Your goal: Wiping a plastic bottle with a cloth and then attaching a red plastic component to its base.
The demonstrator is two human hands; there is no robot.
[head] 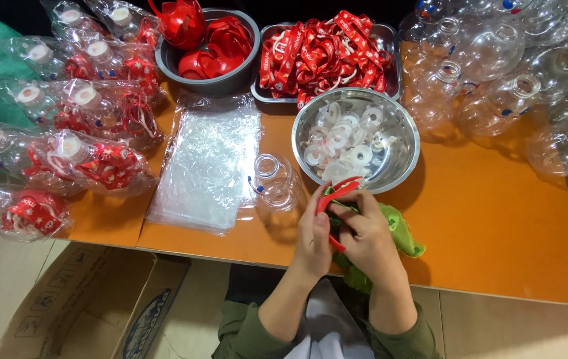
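My left hand (314, 233) and my right hand (367, 233) meet at the front edge of the orange table (497, 219). Together they hold a red plastic handle piece (337, 193) against a green cloth-like piece (400, 229) that hangs off the right hand. A clear plastic bottle (274, 183) lies just left of my left hand. Right behind my hands stands a steel bowl (400, 126) of white plastic rings.
A stack of clear plastic bags (207, 166) lies at the middle left. Packed bottles in bags (64, 133) fill the left side. A grey bowl of red parts (207, 46), a steel tray of red straps (327, 53) and several empty clear bottles (497, 66) line the back. A cardboard box (84, 306) sits below.
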